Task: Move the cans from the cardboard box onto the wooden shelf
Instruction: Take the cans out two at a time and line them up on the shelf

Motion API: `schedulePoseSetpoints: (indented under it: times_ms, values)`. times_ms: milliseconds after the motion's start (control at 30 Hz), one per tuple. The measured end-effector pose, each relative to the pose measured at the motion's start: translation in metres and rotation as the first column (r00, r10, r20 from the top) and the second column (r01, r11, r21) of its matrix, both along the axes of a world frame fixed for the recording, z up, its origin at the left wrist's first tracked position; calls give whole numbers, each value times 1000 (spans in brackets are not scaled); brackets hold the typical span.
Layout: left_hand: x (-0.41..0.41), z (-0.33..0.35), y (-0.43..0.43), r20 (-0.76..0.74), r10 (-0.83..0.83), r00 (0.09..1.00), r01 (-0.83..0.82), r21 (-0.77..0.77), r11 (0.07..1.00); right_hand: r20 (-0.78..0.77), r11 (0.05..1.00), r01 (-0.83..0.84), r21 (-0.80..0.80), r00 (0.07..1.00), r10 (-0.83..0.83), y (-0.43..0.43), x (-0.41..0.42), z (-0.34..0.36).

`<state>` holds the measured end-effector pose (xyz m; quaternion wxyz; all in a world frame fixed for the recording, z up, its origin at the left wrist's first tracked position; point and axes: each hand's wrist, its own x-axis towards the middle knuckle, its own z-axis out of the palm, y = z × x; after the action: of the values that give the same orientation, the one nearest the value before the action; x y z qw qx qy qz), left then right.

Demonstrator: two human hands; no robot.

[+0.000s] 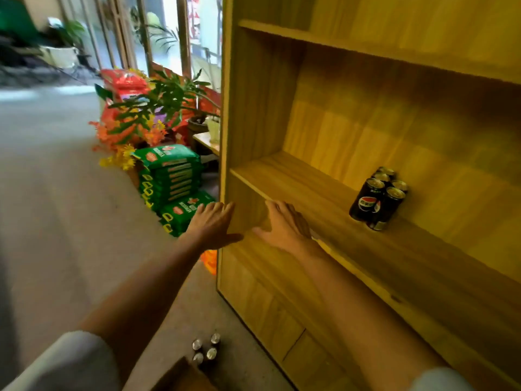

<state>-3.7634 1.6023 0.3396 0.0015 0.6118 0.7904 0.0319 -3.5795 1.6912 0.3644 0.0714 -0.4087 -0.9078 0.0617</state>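
Several dark cola cans (377,197) stand in a tight cluster on the middle board of the wooden shelf (287,176), toward its back. Several more cans (205,348) stand on the floor below, beside a corner of the cardboard box (183,376) at the bottom edge. My left hand (214,224) is held out flat with fingers apart, in front of the shelf's left side panel. My right hand (284,224) is also flat and empty, hovering at the front edge of the middle board. Both hands are well left of the shelved cans.
Stacked green packages (172,179) lie on the carpet left of the shelf, with a potted plant (169,100) and orange flowers (124,134) behind them. An orange item (210,259) sits at the shelf's foot. Upper shelf boards hold nothing visible. Open carpet stretches left.
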Motion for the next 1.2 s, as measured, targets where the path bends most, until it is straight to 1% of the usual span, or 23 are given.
schedulePoseSetpoints:
  times_ms: [133, 267, 400, 467, 567, 667, 800, 933, 1033, 1200]
  values:
    - [-86, -51, -101, 59, 233, 971, -229, -66, 971, -4, 973, -228, -37, 974, 228, -54, -94, -41]
    - [-128, -118, -196, 131, 464, 876, -441, -171, 881, 40, 900, -427, -89, 901, 432, -111, -163, -108]
    - [-129, -208, -267, 202, 633, 747, -555, -333, 762, 100, 797, -543, -266, 807, 583, -167, -207, -220]
    - [-119, -263, -298, 227, 709, 668, -593, -414, 691, 128, 736, -573, -359, 751, 647, -196, -210, -279]
    - [-100, -352, -333, 252, 792, 556, -610, -524, 595, 169, 656, -605, -451, 664, 728, -230, -201, -367]
    - [-82, -444, -356, 261, 840, 476, -598, -604, 527, 219, 620, -594, -513, 608, 763, -251, -188, -464]
    - [-56, -569, -367, 304, 854, 422, -575, -639, 511, 305, 616, -540, -573, 557, 772, -266, -170, -592]
    - [-35, -680, -364, 313, 860, 402, -559, -661, 501, 346, 645, -501, -577, 565, 749, -264, -158, -706]
    - [-23, -757, -367, 329, 865, 379, -558, -664, 498, 362, 667, -485, -566, 581, 729, -258, -156, -779]
    - [-30, -858, -374, 338, 882, 329, -603, -644, 472, 348, 676, -505, -536, 597, 723, -252, -167, -881]
